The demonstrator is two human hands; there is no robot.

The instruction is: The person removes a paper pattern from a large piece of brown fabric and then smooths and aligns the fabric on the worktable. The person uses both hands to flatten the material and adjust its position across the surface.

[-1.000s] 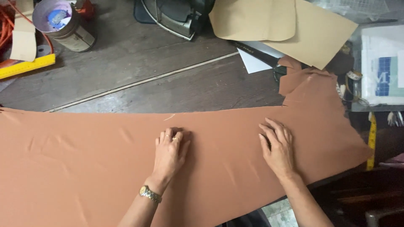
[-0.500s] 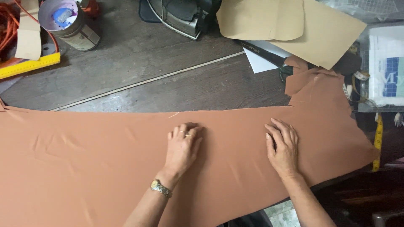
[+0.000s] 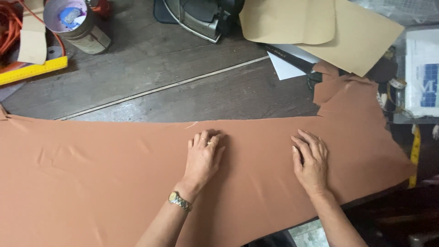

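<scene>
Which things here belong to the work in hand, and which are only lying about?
In use: brown fabric, pressed flat under left hand and right hand.

Lying about: iron, metal tin, yellow ruler, tan paper patterns, orange cord, wooden table.

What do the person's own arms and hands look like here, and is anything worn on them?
Both forearms are bare, with no sleeves and no gloves in view. The left hand has a ring on one finger and a gold and silver metal-band wristwatch at the wrist. The right hand shows nothing worn.
</scene>
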